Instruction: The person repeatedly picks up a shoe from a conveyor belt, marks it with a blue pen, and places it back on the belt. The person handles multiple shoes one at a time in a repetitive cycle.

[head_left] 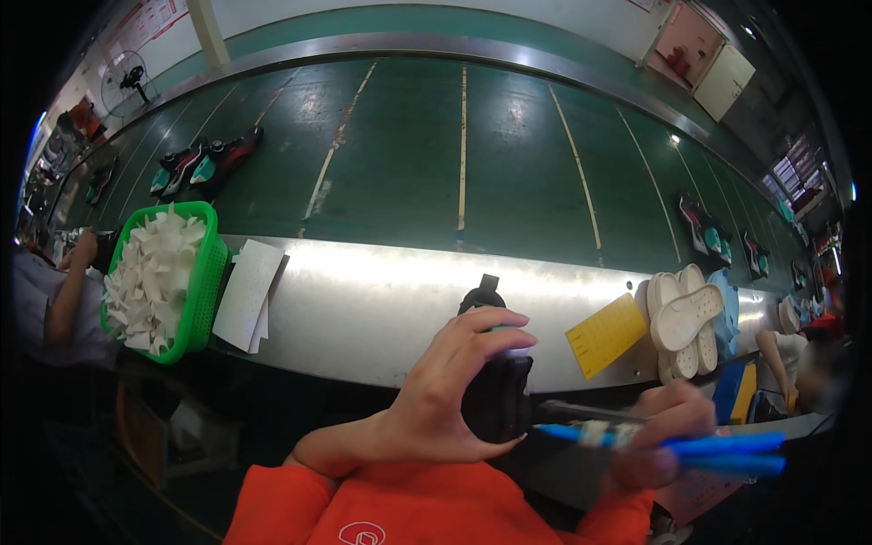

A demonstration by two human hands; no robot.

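My left hand (440, 391) is wrapped around a black shoe (498, 400), which stands over the near edge of the metal table with its tab pointing away from me. Thumb and fingers grip its two ends, and the palm hides much of its left side. Just right of the shoe, my right hand (663, 431) is closed on blue pens (727, 445) bound with pale tape. One blue tip points at the shoe's lower right side. A thin dark stick shows beside the pens; motion blurs this hand and what it holds.
A green basket (204, 300) of white pieces and white sheets (247, 295) sit at left. A yellow card (606, 336) and stacked cream insoles (686, 318) lie at right. Several shoes (222, 159) rest on the green conveyor belt (409, 163). Other people sit at both sides.
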